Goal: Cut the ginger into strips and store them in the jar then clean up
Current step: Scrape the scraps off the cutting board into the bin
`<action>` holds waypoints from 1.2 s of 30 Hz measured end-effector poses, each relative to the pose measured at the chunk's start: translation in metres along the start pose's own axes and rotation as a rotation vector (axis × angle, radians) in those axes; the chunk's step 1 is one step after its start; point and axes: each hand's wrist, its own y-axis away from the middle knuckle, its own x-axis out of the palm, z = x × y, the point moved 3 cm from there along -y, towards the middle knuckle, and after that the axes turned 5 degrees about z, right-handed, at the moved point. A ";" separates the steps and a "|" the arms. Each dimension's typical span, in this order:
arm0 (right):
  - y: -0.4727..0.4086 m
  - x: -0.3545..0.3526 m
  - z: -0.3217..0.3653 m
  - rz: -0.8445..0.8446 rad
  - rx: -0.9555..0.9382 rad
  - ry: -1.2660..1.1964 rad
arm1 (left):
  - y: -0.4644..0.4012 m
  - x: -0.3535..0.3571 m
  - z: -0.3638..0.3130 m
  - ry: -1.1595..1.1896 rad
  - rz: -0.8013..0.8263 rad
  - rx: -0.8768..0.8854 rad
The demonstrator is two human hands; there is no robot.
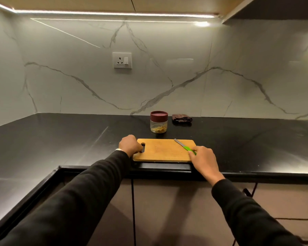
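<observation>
1. Gripping the left end of the cutting board [164, 150]: left hand [130, 145] is curled round the edge by the handle slot, fingers hooked at the slot.
2. Board lies flat on the black counter [60, 139], near edge almost flush with the counter's front lip. Only a few crumbs on it, no ginger pieces.
3. Jar [158, 122] stands just beyond the board, maroon lid on, ginger strips [158, 129] at the bottom. Cutting and storing look done.
4. Folded dark cloth [182, 118] sits right of the jar, against the wall, untouched.
5. Knife [183, 146] lies diagonally on the board's right end, blade pointing far-left, green handle near-right.
6. Right hand [204, 158] is on the board's right corner, fingers curled over the handle; a closed pinch can't be confirmed.
7. Judgement: clean-up stage. Next move likely lifts the board with the knife; keep it level or secure the knife first, since the blade could slide.
</observation>
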 end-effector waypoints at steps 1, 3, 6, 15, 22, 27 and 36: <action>0.001 0.000 0.000 -0.003 0.004 -0.006 | 0.003 -0.001 -0.001 0.009 0.020 -0.006; 0.003 -0.002 -0.002 -0.008 0.006 -0.025 | 0.005 -0.001 -0.003 0.064 0.068 -0.023; 0.004 -0.004 -0.008 -0.002 0.001 -0.073 | 0.016 -0.001 -0.006 0.223 0.151 -0.072; 0.025 -0.015 -0.026 0.006 -0.064 -0.164 | 0.076 0.011 -0.012 1.170 0.218 -0.167; 0.094 -0.054 -0.062 -0.116 -0.117 -0.160 | 0.147 0.059 -0.015 1.350 0.340 -0.053; 0.165 -0.086 -0.117 -0.199 -0.106 -0.142 | 0.208 0.110 -0.030 1.439 0.500 0.018; 0.297 -0.045 -0.263 -0.063 0.116 -0.023 | 0.288 0.247 -0.031 1.493 0.893 -0.215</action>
